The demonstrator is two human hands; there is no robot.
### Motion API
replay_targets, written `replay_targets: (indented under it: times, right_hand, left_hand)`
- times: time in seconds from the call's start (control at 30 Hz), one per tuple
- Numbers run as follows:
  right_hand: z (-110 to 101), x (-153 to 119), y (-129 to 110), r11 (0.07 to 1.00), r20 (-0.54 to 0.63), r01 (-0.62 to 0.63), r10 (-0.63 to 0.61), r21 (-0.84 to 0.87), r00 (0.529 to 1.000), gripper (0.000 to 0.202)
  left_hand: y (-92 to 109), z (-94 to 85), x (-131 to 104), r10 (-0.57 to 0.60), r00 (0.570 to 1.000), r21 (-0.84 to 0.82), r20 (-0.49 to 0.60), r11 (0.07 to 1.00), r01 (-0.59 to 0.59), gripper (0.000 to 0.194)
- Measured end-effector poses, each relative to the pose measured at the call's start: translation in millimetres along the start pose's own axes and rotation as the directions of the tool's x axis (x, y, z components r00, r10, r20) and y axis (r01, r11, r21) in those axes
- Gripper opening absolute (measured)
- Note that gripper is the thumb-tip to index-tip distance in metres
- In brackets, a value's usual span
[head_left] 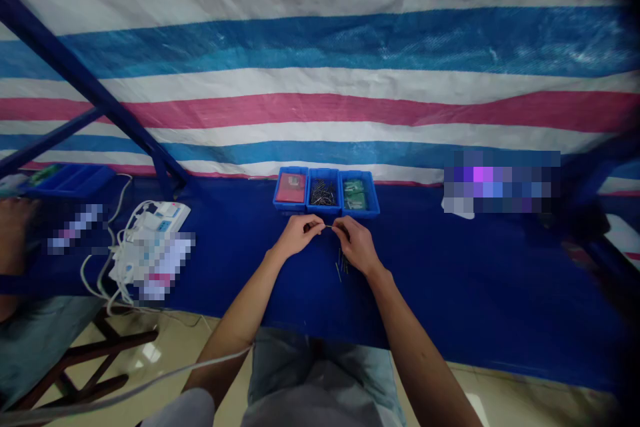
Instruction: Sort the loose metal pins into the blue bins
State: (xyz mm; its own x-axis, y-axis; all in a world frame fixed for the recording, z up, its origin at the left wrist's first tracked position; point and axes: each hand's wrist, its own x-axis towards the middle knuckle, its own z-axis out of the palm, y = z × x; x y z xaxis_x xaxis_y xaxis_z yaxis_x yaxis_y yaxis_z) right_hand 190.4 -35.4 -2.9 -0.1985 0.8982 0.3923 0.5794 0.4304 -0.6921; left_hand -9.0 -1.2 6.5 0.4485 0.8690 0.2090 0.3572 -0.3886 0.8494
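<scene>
My left hand (pixel 301 232) and my right hand (pixel 356 241) meet above the blue table, fingertips pinched on the two ends of a thin metal rod (pixel 328 226). Its exact kind is too small to make out, and most of it is hidden by the fingers. Under and beside my right hand lie several loose thin metal rods (pixel 339 271). Just beyond the hands stand three joined blue bins: the left bin (pixel 291 207) has a red packet in it, the middle bin (pixel 325 209) a heap of dark metal rods, and the right bin (pixel 361 213) green-and-clear packets.
A white power strip (pixel 173 215) with tangled cables lies on the left. Farther left are another blue tray (pixel 83 181) and a person's hand (pixel 15 220). A blue frame bar (pixel 75 57) slants down by a striped sheet (pixel 320 53). Blurred-out items stand at the right.
</scene>
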Motion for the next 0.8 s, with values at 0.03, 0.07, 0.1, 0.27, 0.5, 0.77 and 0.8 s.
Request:
replay_targets:
  times: [0.03,0.07,0.1,0.27,0.5,0.77,0.8]
  right_hand:
    - [0.1,0.1,0.4,1.0,0.001,0.002,-0.002,0.004,1.0,0.014]
    - [0.1,0.1,0.8,1.0,0.002,0.004,-0.004,0.008,1.0,0.014]
    - [0.0,0.2,1.0,1.0,0.002,0.005,-0.005,0.01,1.0,0.014]
    - [-0.7,0.2,0.5,1.0,0.008,-0.007,0.007,-0.009,1.0,0.018]
    - [0.2,-0.7,0.9,1.0,0.015,-0.028,0.028,-0.01,1.0,0.014]
    - [-0.5,0.1,-0.7,1.0,0.009,0.006,-0.006,-0.001,1.0,0.012]
    - [-0.8,0.4,-1.0,1.0,0.006,0.008,-0.008,0.003,1.0,0.012]
  left_hand:
    - [-0.5,0.1,0.1,0.0,1.0,-0.003,0.0,1.0,0.0,0.022]
    - [-1.1,0.2,0.1,0.0,1.0,-0.005,-0.002,1.0,0.0,0.022]
    - [-1.5,0.4,0.2,0.002,1.0,-0.007,-0.004,1.0,-0.002,0.022]
    - [-2.1,0.9,0.4,0.008,1.0,-0.008,-0.013,1.0,-0.009,0.02]
    - [-2.1,0.8,0.0,0.002,1.0,-0.016,-0.019,1.0,-0.003,0.02]
    - [-3.9,1.4,0.2,-0.001,1.0,-0.02,-0.018,1.0,0.001,0.02]
    - [-3.8,1.3,0.1,-0.002,1.0,-0.016,-0.017,1.0,0.001,0.02]
